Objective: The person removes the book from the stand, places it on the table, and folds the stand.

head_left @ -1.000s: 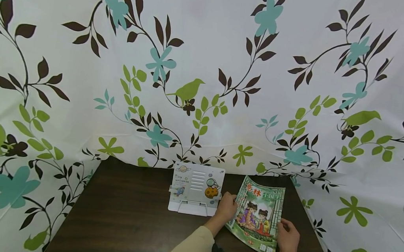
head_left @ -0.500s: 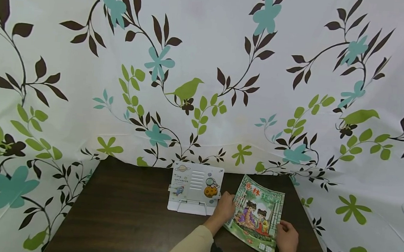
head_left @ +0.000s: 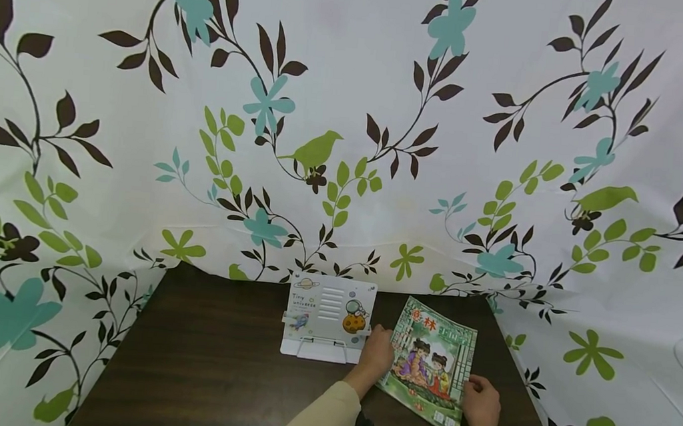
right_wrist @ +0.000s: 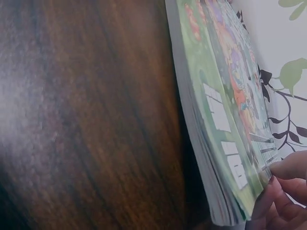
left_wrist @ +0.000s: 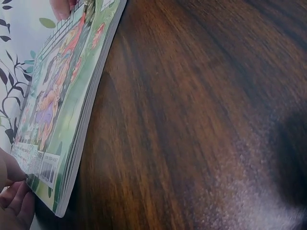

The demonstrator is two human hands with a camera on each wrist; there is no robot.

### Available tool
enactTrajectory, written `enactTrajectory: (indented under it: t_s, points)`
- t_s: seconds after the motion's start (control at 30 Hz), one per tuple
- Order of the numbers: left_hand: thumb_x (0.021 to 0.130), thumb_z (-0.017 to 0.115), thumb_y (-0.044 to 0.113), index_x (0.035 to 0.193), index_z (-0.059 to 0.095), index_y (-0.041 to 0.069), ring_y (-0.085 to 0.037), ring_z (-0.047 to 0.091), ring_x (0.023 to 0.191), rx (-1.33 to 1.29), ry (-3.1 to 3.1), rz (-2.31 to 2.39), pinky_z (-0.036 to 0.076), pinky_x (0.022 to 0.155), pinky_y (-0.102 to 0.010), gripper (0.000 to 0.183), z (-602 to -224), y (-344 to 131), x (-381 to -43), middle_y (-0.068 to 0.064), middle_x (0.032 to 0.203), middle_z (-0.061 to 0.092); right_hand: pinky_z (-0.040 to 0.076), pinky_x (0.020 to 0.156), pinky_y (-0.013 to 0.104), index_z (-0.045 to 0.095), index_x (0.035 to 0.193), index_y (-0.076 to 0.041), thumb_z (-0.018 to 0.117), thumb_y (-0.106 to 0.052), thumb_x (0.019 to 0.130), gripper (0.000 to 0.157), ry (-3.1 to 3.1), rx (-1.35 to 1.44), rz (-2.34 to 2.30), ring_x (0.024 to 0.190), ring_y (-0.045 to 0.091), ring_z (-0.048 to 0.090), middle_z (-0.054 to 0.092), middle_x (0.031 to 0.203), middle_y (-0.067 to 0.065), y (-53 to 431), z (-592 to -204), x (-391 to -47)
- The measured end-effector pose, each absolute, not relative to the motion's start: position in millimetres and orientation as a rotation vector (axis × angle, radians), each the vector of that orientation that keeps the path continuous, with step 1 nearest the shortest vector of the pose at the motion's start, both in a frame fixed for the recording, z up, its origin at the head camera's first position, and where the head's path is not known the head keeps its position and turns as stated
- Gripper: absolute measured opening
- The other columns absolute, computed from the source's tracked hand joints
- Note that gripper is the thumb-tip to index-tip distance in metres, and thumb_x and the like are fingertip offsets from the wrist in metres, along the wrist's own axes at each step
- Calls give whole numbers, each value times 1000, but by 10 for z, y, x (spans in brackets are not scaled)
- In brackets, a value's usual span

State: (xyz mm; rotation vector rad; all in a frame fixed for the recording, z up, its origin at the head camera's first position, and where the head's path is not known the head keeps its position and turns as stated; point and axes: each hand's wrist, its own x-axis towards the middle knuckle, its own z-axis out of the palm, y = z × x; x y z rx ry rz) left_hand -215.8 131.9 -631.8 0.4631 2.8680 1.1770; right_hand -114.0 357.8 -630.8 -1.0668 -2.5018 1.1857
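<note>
A magazine (head_left: 425, 370) with a green illustrated cover and red title characters lies slightly turned at the right of the dark table, two drawn figures on its front. My left hand (head_left: 377, 356) pinches its left edge; in the left wrist view, the thumb (left_wrist: 12, 170) is on the cover near the barcode and the other fingers are curled below. Along the right edge, my right hand (head_left: 481, 404) pinches the magazine between thumb and fingers (right_wrist: 283, 196). The lower edge, with its stacked pages, shows close over the tabletop in both wrist views.
A white folding book stand (head_left: 329, 316) with "Tiny universe" and space drawings stands just left of my left hand. A small black object (head_left: 364, 425) lies beside the left sleeve. Patterned cloth (head_left: 350, 107) hangs behind the wooden table (head_left: 203, 362).
The magazine has shifted slightly left, both hands moving with it. Its cover, bowed along the lower edge before, looks flatter now. Both hands keep their hold; the view has shifted a little too.
</note>
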Motion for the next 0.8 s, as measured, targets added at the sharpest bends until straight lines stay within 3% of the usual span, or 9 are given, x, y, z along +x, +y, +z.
enactTrajectory:
  t_s: [0.5,0.8]
  points:
    - [102,65,0,105,76,3,-24,65,82,436,2927,1000,57,72,-35,12,-6245,1325,-2125,-11,99,59,51,62,44,64,131,8,58,-14,104,35,-2563,-1096,1129,87,39,68,67,119,32,3610,-6373,-1149]
    - [101,68,3,102,78,5,-23,67,79,449,2993,924,58,69,-34,10,-6279,1334,-2122,-9,96,61,51,71,53,64,132,3,57,-18,105,36,-2582,-1153,1112,92,40,68,66,124,30,3595,-6385,-1145]
